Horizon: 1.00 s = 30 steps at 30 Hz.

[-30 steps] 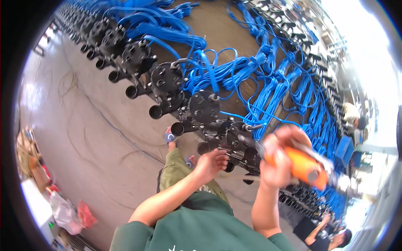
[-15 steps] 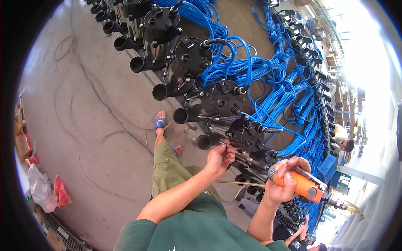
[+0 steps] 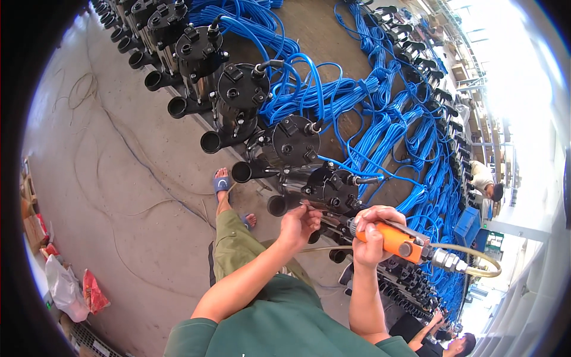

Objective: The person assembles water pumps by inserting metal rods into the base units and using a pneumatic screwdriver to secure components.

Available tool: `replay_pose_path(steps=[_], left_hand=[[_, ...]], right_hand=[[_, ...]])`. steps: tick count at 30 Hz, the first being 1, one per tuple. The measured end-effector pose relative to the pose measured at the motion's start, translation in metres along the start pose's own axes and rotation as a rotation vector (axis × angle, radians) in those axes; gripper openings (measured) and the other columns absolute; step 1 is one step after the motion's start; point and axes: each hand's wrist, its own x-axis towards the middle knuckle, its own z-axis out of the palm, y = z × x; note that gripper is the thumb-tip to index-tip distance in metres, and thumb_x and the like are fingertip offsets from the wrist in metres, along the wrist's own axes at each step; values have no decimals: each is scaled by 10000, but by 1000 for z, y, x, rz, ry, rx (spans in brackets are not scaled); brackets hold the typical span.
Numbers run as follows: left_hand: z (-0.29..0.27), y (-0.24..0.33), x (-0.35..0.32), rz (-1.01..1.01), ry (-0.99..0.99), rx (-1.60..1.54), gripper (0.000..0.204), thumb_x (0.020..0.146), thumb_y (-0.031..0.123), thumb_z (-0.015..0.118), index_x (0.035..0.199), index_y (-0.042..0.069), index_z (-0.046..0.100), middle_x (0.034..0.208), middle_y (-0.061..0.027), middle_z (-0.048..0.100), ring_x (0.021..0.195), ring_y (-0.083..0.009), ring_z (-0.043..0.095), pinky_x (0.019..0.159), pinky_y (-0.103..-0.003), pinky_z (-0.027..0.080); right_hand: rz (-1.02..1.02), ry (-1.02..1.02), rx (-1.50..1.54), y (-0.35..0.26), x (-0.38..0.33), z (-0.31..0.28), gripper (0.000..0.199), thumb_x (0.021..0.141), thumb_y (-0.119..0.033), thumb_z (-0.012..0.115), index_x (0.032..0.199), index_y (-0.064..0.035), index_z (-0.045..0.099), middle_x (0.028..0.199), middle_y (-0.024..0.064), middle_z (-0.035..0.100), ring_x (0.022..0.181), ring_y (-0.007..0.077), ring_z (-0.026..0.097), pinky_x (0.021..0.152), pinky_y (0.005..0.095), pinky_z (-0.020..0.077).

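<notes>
Row of black pumps [image 3: 284, 143] with blue hoses [image 3: 380, 119] ran across concrete floor [image 3: 119, 196]. Nearest pump [image 3: 333, 189] sat just ahead of both hands. Right hand [image 3: 372, 232] wrapped tight around orange air tool [image 3: 395, 241]. Left hand [image 3: 300, 221] curled, fingertips pinched at pump's edge; pinched item too small to tell.

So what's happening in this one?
A person stands at a long row of black pumps with coiled blue cables. Their right hand grips an orange air tool with a hose trailing off to the right, its tip aimed at the nearest pump. Their left hand pinches something small at that pump's top; what it is cannot be made out. Other people work farther along the row.
</notes>
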Motion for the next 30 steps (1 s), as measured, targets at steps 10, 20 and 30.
replay_pose_path(steps=[10, 20, 30], left_hand=[[19, 45, -26, 1438, 80, 1611, 1076, 585, 159, 925, 1468, -27, 339, 1368, -234, 473, 1245, -363, 518, 1046, -419, 455], [16, 63, 4, 1266, -154, 1623, 1104, 536, 140, 923, 1454, -40, 337, 1212, -166, 610, 1124, -365, 580, 955, -435, 518], [10, 71, 7, 1155, -194, 1725, 1084, 575, 206, 922, 1464, -37, 350, 1440, -278, 487, 1317, -438, 512, 1073, -469, 467]], right_hand=[[2, -122, 83, -24, 16, 20, 376, 820, -1, 594, 1186, 54, 531, 975, 196, 643, 625, 155, 595, 587, 286, 526], [91, -223, 28, 18, 39, 59, 279, 824, 18, 566, 1101, 10, 535, 926, 165, 642, 671, 162, 584, 632, 294, 525], [-10, 47, -23, 14, 92, 55, 345, 821, 28, 571, 1166, 36, 578, 942, 124, 670, 676, 130, 621, 642, 260, 532]])
